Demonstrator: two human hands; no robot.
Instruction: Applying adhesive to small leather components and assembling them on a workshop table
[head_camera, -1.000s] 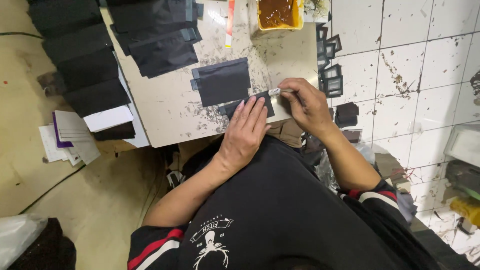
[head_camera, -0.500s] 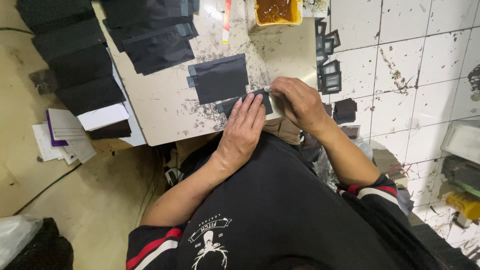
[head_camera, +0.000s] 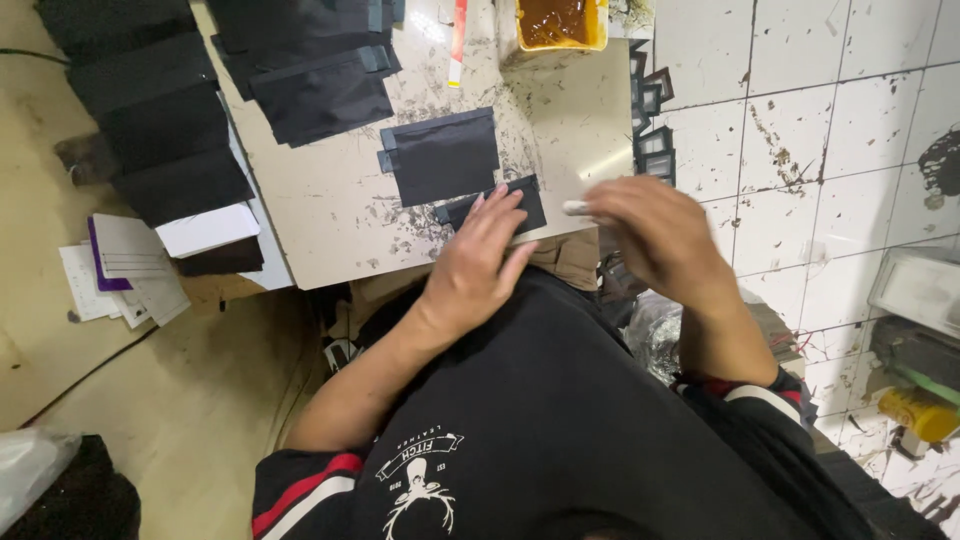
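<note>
1. The worktop (head_camera: 330, 230) carries my work: stacks of black cut pieces (head_camera: 310, 70) lie at its far end, which I judge not yet handled.
2. More black pieces (head_camera: 150, 110) overlap in a row off its left edge.
3. One larger black piece (head_camera: 445, 155) lies flat mid-worktop, apart from the stacks; it looks finished, I think.
4. A yellow tub of brown glue (head_camera: 558, 20) stands at the far edge.
5. My left hand (head_camera: 480, 265) lies flat, fingers together, pressing the small black piece (head_camera: 515, 200) at the near edge.
6. My right hand (head_camera: 655, 235) is blurred, closed around a thin white tool (head_camera: 575, 208) just beside that piece.
</note>
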